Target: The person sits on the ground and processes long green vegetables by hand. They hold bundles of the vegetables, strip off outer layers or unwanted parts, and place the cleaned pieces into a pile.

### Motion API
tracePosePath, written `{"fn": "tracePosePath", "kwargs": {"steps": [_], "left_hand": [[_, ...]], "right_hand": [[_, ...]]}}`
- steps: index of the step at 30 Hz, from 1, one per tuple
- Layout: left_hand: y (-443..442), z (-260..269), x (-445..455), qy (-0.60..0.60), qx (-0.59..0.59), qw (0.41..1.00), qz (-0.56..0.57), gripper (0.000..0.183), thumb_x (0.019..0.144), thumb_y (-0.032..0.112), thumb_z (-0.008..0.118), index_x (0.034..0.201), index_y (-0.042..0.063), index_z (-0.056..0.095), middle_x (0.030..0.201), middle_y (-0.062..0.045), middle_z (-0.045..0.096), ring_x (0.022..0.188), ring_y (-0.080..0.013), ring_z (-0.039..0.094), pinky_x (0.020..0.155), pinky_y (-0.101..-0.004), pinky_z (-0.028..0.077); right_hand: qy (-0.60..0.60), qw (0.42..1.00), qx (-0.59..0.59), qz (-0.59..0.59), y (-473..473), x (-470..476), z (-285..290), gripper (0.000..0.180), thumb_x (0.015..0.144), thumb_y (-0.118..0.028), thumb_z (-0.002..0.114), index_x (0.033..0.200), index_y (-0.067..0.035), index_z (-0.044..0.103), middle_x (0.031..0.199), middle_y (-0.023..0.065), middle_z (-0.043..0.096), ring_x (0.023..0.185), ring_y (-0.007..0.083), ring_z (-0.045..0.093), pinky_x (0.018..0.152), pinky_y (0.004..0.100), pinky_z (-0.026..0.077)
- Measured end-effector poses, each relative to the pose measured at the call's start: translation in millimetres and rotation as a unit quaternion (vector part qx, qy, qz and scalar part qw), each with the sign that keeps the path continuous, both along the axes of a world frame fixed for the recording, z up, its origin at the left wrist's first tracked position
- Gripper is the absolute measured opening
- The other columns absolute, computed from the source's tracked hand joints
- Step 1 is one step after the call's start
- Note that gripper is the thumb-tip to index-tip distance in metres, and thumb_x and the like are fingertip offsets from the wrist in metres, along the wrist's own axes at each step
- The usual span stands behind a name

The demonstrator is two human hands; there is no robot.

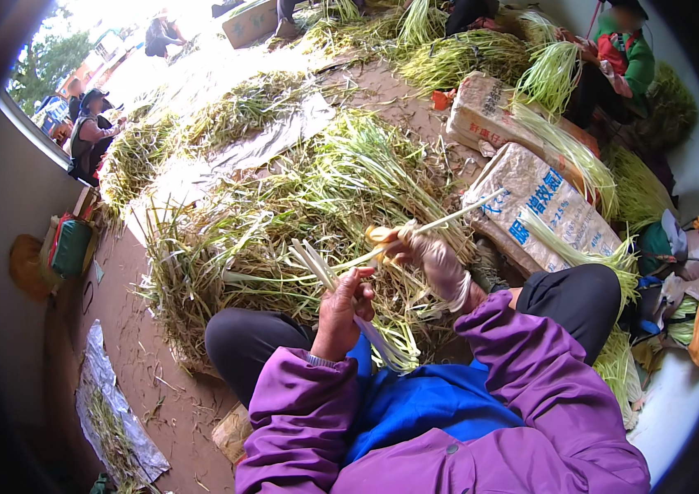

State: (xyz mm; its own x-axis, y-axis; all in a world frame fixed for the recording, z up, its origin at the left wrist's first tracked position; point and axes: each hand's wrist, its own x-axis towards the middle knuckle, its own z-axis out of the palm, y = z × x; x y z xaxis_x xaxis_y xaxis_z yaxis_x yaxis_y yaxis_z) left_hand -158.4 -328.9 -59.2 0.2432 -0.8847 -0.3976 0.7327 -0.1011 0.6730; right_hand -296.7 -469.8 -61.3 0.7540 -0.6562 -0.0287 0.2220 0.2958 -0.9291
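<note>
My left hand point(343, 305), bare, is closed around a small bunch of pale green stalks point(317, 264), whose leafy ends hang below it over my lap. My right hand point(426, 250) wears a thin, translucent glove with yellowish fingertips. Its fingers pinch a single long pale stalk point(467, 210) that slants from near my left hand up to the right. Under and beyond both hands lies a large heap of green and dry, straw-coloured leafy stalks point(263, 234).
Filled woven sacks point(547, 204) with printed writing lie at the right, stripped pale stalks point(553, 238) across them. A co-worker point(624, 62) sits at the upper right, others farther back. A plastic sheet point(99, 395) lies on the floor at the lower left; bags point(71, 247) stand by the left wall.
</note>
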Motion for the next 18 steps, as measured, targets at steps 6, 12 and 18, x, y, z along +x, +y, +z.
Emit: {"fn": "tracePosePath", "kwargs": {"steps": [6,12,18], "left_hand": [[-8.0,8.3,12.6,-0.18,0.022,0.979,0.096,0.032,0.096,0.029,0.049,0.112,0.003,0.058,0.088,-0.009,0.067,0.07,-0.0119,0.06,0.061,-0.0246,0.047],[-11.7,5.6,15.5,-0.151,0.04,0.984,0.081,0.031,0.096,0.028,0.048,0.109,0.001,0.056,0.085,-0.01,0.065,0.079,-0.0201,0.065,0.074,-0.0332,0.052],[-16.4,12.3,32.9,-0.017,0.008,0.986,0.166,0.034,0.098,0.034,0.044,0.108,0.002,0.053,0.057,0.002,0.044,0.048,-0.0095,0.042,0.053,-0.0292,0.044]], "right_hand": [[0.334,0.833,-0.376,0.23,-8.3,19.3,20.1,0.032,0.09,-0.031,0.052,0.103,-0.004,0.065,0.082,0.0077,0.069,0.071,0.0179,0.065,0.069,0.0297,0.051],[0.339,0.773,-0.309,0.438,19.1,55.9,-5.3,0.028,0.082,-0.028,0.052,0.098,-0.011,0.067,0.079,0.0074,0.067,0.075,0.021,0.064,0.071,0.0368,0.049],[0.432,0.861,-0.263,0.056,-129.5,26.6,-59.0,0.033,0.085,-0.038,0.059,0.097,-0.009,0.067,0.097,0.0089,0.068,0.079,0.021,0.065,0.073,0.0338,0.051]]}}
